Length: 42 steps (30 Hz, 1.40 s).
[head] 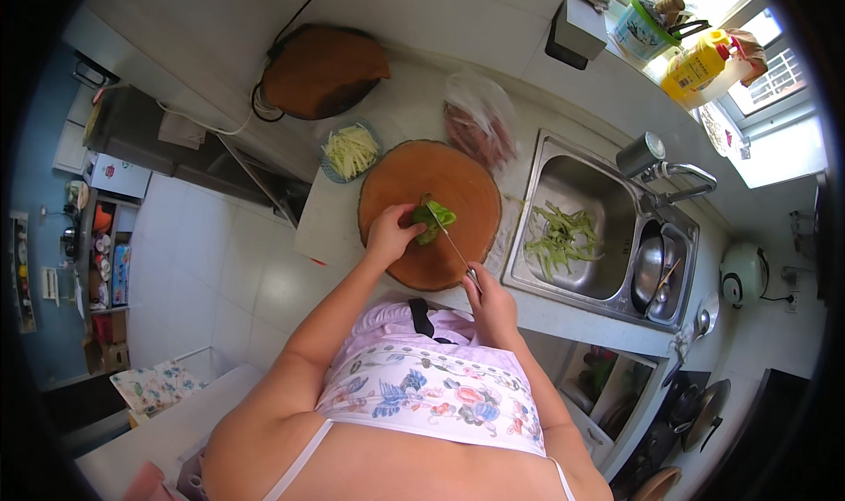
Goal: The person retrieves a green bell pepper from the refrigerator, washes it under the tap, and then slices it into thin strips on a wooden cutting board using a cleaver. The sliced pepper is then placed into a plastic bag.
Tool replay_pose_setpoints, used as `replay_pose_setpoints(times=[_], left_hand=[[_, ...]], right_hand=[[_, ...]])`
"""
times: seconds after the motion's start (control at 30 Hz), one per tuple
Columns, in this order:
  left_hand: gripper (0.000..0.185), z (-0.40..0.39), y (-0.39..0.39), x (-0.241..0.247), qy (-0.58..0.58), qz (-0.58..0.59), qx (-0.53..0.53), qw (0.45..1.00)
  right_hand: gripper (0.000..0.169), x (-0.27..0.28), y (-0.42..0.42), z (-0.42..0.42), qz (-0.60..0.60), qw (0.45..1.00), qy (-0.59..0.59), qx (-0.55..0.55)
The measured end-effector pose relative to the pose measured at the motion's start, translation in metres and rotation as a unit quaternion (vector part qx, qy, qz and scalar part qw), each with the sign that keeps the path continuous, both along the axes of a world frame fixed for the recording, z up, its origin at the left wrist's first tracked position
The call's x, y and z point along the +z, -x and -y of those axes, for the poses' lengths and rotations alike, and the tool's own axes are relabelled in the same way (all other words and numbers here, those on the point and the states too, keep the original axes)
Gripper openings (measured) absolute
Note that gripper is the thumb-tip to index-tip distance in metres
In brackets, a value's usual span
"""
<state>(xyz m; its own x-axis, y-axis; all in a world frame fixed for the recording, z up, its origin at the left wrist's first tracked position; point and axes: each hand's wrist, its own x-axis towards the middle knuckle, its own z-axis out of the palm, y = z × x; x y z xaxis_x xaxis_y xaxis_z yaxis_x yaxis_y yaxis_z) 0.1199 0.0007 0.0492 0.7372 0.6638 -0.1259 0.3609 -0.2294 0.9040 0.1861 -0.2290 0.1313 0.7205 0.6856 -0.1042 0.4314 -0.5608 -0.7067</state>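
Note:
A round wooden chopping board lies on the counter in front of me. On it my left hand grips a green pepper, with the thumb and fingers on its left side. My right hand is closed around the handle of a kitchen knife. The thin blade points up and to the left, and its far end lies against the pepper. A cut, paler inner face of the pepper shows to the right of the blade. The pepper's underside is hidden.
Pale vegetable strips fill a small dish behind the board at left. A plastic bag of meat lies behind it. At right, green peelings lie in the steel sink. A dark brown board leans at the wall.

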Motion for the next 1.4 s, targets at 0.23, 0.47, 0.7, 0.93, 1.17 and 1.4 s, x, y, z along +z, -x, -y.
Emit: replay_pose_setpoints(times=[0.23, 0.47, 0.7, 0.93, 1.17, 1.4], left_hand=[[0.036, 0.022, 0.000, 0.036, -0.098, -0.023, -0.025, 0.995], [0.039, 0.036, 0.002, 0.041, -0.207, -0.018, -0.069, 0.976], [0.040, 0.033, 0.007, 0.037, -0.191, -0.031, -0.079, 0.978], [0.038, 0.025, 0.010, 0.027, -0.069, -0.004, -0.078, 0.995], [0.038, 0.017, 0.013, 0.027, 0.003, 0.000, -0.088, 0.996], [0.039, 0.015, 0.012, 0.029, 0.039, -0.003, -0.097, 0.995]], right_hand=[[0.031, 0.021, 0.000, 0.003, -0.036, 0.999, 0.032, -0.011], [0.031, 0.015, -0.001, 0.011, -0.070, 0.997, 0.021, -0.031], [0.033, 0.015, 0.000, 0.017, -0.139, 0.989, 0.028, -0.052], [0.039, -0.006, -0.017, 0.028, -0.313, 0.945, -0.024, -0.092], [0.022, 0.005, -0.037, 0.029, -0.555, 0.817, -0.093, -0.129], [0.023, 0.003, -0.046, 0.038, -0.616, 0.768, -0.096, -0.145]])
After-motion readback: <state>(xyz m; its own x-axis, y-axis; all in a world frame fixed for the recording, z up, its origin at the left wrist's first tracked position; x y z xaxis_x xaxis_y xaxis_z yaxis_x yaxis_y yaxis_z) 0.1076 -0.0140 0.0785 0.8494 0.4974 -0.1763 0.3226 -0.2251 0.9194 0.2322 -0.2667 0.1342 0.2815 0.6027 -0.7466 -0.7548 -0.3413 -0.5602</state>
